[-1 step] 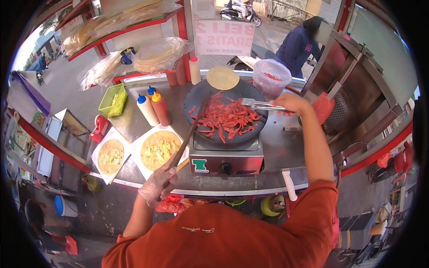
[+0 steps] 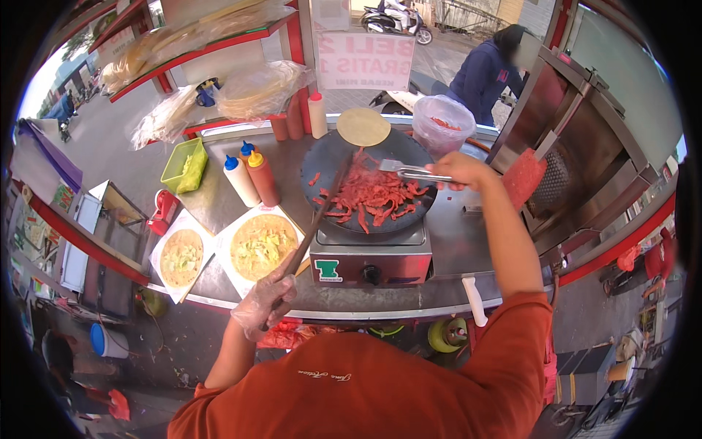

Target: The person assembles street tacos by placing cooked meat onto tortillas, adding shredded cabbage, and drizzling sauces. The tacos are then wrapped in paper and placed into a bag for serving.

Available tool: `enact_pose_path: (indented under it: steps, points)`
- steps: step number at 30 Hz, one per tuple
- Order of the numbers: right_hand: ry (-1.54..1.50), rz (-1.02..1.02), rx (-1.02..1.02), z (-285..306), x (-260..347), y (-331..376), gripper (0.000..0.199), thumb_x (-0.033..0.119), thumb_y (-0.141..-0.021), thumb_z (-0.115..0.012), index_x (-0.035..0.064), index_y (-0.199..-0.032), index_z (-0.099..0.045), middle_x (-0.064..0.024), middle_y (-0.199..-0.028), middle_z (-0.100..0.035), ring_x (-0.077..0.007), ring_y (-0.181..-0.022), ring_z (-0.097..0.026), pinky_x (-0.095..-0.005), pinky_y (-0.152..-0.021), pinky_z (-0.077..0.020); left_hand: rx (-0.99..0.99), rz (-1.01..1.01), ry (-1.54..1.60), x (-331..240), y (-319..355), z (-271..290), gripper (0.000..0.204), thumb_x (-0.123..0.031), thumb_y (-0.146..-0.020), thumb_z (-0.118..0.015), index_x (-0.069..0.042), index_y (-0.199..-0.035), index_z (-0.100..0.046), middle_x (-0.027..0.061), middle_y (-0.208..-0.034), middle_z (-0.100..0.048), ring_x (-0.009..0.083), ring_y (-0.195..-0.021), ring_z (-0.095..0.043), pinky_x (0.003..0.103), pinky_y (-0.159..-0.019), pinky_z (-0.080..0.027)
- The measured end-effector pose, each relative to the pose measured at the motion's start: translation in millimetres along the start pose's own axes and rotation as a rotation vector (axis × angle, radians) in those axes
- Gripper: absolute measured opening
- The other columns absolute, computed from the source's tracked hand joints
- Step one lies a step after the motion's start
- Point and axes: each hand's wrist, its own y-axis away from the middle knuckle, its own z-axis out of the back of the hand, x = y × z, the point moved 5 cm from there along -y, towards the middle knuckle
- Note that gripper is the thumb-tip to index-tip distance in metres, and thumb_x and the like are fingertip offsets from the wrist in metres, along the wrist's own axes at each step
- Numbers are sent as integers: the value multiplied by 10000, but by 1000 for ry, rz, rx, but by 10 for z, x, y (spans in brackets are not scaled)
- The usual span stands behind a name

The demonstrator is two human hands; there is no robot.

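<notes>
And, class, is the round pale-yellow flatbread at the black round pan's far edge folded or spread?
Spread: the pale-yellow flatbread shows an unbroken round outline and no fold at the black pan.

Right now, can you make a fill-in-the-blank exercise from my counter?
The person's right hand holds silver metal ____.
The left hand, gripping a long brown stick, wears a clear plastic ____.
On white paper sheets lie ____ round flatbreads topped with shredded leaves.
The rectangular plastic tub beyond them is coloured ____.
Missing words: tongs; glove; two; green.
</notes>
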Motion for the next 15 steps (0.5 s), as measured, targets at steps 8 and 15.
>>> enact_pose_path:
  steps: [8, 15]
  points:
    - [706, 378, -734, -232, 772, 262, 374, 388, -909, -809, 75, -1111, -775, -132, -920, -750, -350, -850, -724, -470, -733, -548, -44, -117, 103, -367, 177, 473, 781, -284, -1051, -674, -191, -1715, -275, -27, -844, -503, 22, -430, -356, 174, -350, -300]
    - [637, 24, -871, -993, 795, 1003, 380, 331, -882, -835, 115, -1185, -755, -126, -954, -726, -363, -900, -727, -501, -765, -558, 67, 74, -37, -26, 329, 636, 777, -305, -1074, -636, -228, -1733, -232, 0, -851, -480, 49, -438, -367, 214, -370, -342]
